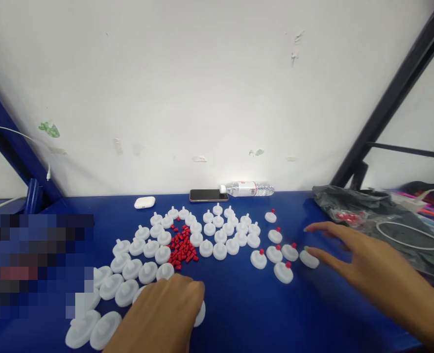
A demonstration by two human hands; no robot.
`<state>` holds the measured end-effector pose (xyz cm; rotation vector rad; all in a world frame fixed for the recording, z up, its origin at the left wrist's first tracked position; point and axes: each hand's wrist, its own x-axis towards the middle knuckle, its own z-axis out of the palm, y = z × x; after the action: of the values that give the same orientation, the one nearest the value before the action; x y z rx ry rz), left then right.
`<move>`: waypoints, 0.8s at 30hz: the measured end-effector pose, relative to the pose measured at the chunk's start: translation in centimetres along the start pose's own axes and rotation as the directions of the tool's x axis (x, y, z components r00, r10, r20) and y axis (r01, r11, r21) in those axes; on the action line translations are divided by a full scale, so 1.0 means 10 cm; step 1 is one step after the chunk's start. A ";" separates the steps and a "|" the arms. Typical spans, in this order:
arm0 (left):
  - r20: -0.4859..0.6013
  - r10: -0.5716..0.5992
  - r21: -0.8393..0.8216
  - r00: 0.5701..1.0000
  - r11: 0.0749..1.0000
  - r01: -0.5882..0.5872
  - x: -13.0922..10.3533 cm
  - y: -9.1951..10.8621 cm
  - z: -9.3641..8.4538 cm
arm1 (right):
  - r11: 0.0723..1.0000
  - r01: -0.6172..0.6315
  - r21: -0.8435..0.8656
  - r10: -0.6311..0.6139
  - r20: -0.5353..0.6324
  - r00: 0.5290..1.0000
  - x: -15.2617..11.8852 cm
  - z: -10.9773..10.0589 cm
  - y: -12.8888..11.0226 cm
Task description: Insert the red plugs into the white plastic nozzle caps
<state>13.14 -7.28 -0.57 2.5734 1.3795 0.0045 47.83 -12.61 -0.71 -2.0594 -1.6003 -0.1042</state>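
Observation:
My left hand (165, 306) is curled with its back towards me, its fingertips hidden underneath. A white round lid with a spout (201, 315) juts out on its right side and seems to be in its grip. My right hand (344, 252) has its thumb and index finger spread apart, the thumb at the edge of another white lid (310, 260). Whether that lid has a red tip is hidden by the thumb. To its left stand several white lids with red tips (283, 272). Small red caps (183, 247) form a loose pile in the middle of the table.
Several plain white lids (126, 292) cover the blue table (235, 304) around the red pile. Along the wall lie an earbud case (144, 202), a phone (208, 195) and a water bottle (247, 189). A dark plastic bag (334, 201) and a white cable (404, 238) are at the right.

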 end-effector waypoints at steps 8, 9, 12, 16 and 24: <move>-0.033 0.118 -0.048 0.992 0.992 -0.120 0.12 0.19 -0.16 | 0.846 0.306 0.436 -0.415 0.181 0.891 -0.41 0.40 -1.06; -0.046 0.152 -0.062 0.987 0.986 -0.154 0.13 0.20 -0.17 | 0.839 0.290 0.459 -0.431 0.236 0.871 -0.43 0.48 -1.14; -0.105 0.229 -0.081 0.968 0.968 -0.237 0.14 0.18 -0.20 | 0.828 0.236 0.508 -0.422 0.289 0.859 -0.44 0.62 -1.24; -0.123 0.065 0.049 0.990 0.997 -0.059 0.18 0.05 -0.27 | 0.875 0.185 0.448 -0.336 0.287 0.897 -0.37 0.64 -1.21; -0.140 -0.094 0.216 0.986 0.969 0.123 0.28 -0.02 -0.24 | 0.828 0.346 0.441 -0.489 0.265 0.831 -0.34 0.71 -1.23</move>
<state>14.27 -4.37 1.47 2.7156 1.6545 -0.0032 33.73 -10.50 -3.71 -1.4511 -2.1007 0.4311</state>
